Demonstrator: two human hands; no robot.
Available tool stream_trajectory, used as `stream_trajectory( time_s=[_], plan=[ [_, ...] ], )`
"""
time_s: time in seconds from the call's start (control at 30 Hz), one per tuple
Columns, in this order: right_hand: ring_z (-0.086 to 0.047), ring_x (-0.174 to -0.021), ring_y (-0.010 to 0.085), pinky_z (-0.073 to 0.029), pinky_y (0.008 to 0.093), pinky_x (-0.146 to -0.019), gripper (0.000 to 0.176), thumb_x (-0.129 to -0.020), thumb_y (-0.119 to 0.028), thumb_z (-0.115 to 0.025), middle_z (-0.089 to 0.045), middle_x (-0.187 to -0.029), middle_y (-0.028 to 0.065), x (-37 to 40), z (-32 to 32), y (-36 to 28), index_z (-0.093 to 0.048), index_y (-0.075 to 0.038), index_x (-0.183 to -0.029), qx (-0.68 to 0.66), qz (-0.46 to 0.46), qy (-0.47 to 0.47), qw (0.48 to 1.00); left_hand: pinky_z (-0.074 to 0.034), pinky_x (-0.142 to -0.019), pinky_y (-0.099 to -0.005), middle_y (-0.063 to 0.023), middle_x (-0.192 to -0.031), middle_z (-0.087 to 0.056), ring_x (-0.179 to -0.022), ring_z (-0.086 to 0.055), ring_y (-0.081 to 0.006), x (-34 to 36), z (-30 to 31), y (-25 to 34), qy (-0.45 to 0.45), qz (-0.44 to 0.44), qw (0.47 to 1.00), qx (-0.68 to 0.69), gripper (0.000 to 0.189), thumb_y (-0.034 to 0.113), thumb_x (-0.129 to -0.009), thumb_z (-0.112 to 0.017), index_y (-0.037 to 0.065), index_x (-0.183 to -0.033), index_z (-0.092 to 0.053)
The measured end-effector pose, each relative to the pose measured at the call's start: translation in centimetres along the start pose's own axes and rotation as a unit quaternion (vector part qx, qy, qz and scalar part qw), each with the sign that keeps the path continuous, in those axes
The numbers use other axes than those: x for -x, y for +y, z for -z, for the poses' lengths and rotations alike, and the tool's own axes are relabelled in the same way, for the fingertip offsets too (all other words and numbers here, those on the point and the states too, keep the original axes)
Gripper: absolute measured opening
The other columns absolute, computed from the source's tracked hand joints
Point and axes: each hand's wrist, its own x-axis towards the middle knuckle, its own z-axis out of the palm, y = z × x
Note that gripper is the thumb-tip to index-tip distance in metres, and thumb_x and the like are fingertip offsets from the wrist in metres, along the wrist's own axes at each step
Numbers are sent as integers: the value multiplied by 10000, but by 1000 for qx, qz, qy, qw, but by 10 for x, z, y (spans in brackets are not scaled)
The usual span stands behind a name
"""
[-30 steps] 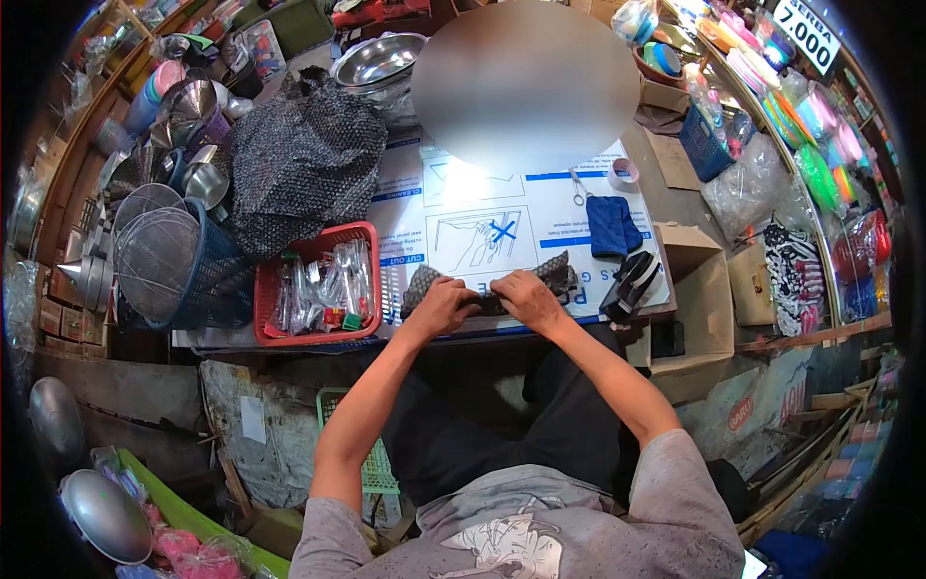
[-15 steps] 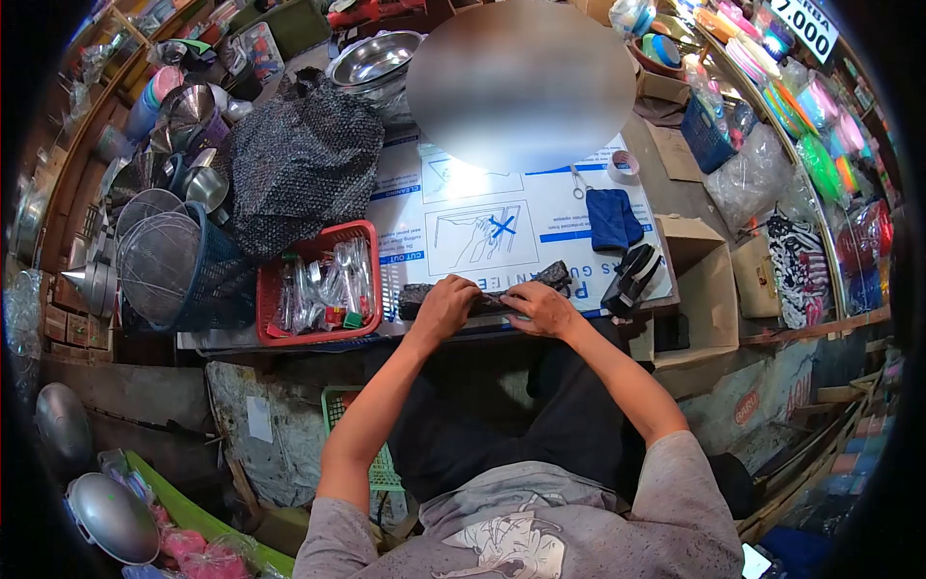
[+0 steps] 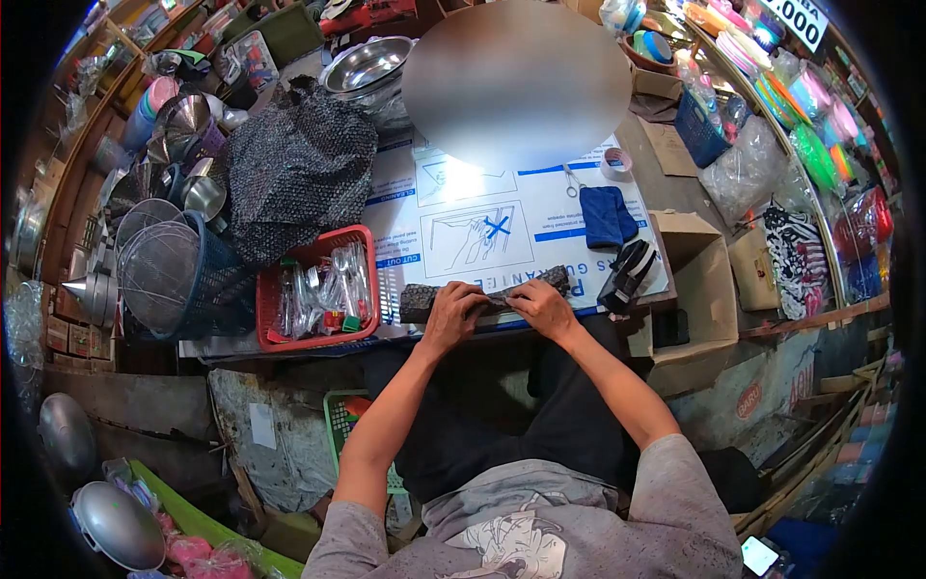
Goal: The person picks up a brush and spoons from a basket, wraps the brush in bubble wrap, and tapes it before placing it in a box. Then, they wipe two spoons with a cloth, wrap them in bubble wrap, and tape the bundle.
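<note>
1. Head view: the dark grey knitted cloth strip (image 3: 422,299) is lying on the white printed cardboard sheet (image 3: 579,183) covering the desk. It is sitting right along the near edge, its long axis running left to right, parallel to that edge.
2. The left hand (image 3: 451,311) is pressing left of the strip's middle and the right hand (image 3: 540,304) just right of it, so neither is nearer.
3. Both hands' fingers are curling almost closed onto the fabric, probably pinching its top fold, though the distortion is blurring this.
4. The strip's left end is pointing toward the red plastic basket (image 3: 314,251).
</note>
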Motion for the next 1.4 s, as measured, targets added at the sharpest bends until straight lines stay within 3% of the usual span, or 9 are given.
stream_trajectory(
  time_s=[0.17, 0.3, 0.33, 0.5, 0.83, 0.97, 1.2, 1.27, 1.4],
  plan=[
    [-700, -962, 257, -541, 389, -860, 115, -847, -114, -828, -757, -969, 48, 8, 57, -39, -792, -82, -951, -6, -156, 129, 979, -472, -978, -427, -17, -1158, -764, -1109, -633, -278, 4, -5, -4, -1, -8, 1000, -4, 183, 68, -874, -787, 91, -1056, -778],
    [-720, -842, 261, -540, 374, -732, 77, -919, -97, -794, -773, -976, 85, 59, 105, -22, -792, -68, -990, -1, -395, 278, 876, -454, -993, -426, 25, -1176, -775, -1102, -627, -277, 6, -6, 1, 3, -11, 1000, -17, 182, 62, -880, -776, 105, -1057, -778],
    [-737, -854, 244, -559, 370, -758, 138, -952, -142, -776, -781, -1001, 106, 67, 120, -18, -780, -41, -1046, -40, -497, 271, 823, -454, -993, -426, 25, -1176, -775, -1102, -627, -277, 6, -7, 1, 3, -15, 1000, -13, 182, 62, -880, -776, 105, -1057, -778],
    [-765, -1021, 279, -574, 372, -909, 432, -963, -312, -789, -786, -1137, 190, 107, 139, 33, -709, 33, -1211, -59, -597, 202, 774, -444, -987, -423, 28, -1153, -794, -1110, -622, -286, 5, -8, 3, -4, 1, 1000, -22, 168, 67, -889, -763, 118, -1047, -787],
    [-731, -911, 175, -580, 322, -755, 384, -892, -185, -863, -766, -1073, 120, 93, 130, 47, -711, 42, -1162, -312, -632, 297, 643, -442, -1005, -424, 14, -1126, -812, -1099, -628, -295, 7, -7, 10, -1, 45, 999, 4, 137, 81, -888, -775, 102, -1020, -805],
    [-707, -866, 157, -557, 306, -725, 365, -892, -188, -866, -755, -1024, 83, 96, 144, 35, -721, 30, -1147, -329, -664, 254, 622, -442, -1008, -422, 7, -1125, -811, -1096, -627, -296, 7, -8, 10, 13, 28, 1000, 2, 143, 67, -880, -774, 100, -1015, -805],
    [-586, -712, 72, -452, 252, -622, 362, -866, -249, -901, -713, -837, -8, 112, 130, 3, -749, 2, -1079, -333, -683, 215, 613, -442, -1010, -415, 21, -1137, -807, -1103, -621, -286, 8, -10, 5, 14, 30, 999, 5, 166, 47, -856, -781, 99, -1012, -807],
    [-484, -599, 32, -320, 212, -463, 343, -871, -265, -900, -651, -808, -43, 116, 117, 0, -731, -49, -1077, -353, -678, 213, 609, -442, -1011, -414, 25, -1140, -806, -1105, -619, -284, 7, -11, 4, 9, 32, 999, 7, 168, 47, -856, -782, 99, -1013, -808],
    [-646, -785, 101, -507, 235, -698, 397, -885, -211, -890, -764, -1014, 46, 122, 102, 3, -737, 10, -1176, -335, -656, 243, 631, -441, -1012, -412, 29, -1132, -806, -1103, -617, -281, 7, -9, 5, 3, 39, 999, 7, 176, 61, -861, -788, 109, -1029, -815]
  ],
)
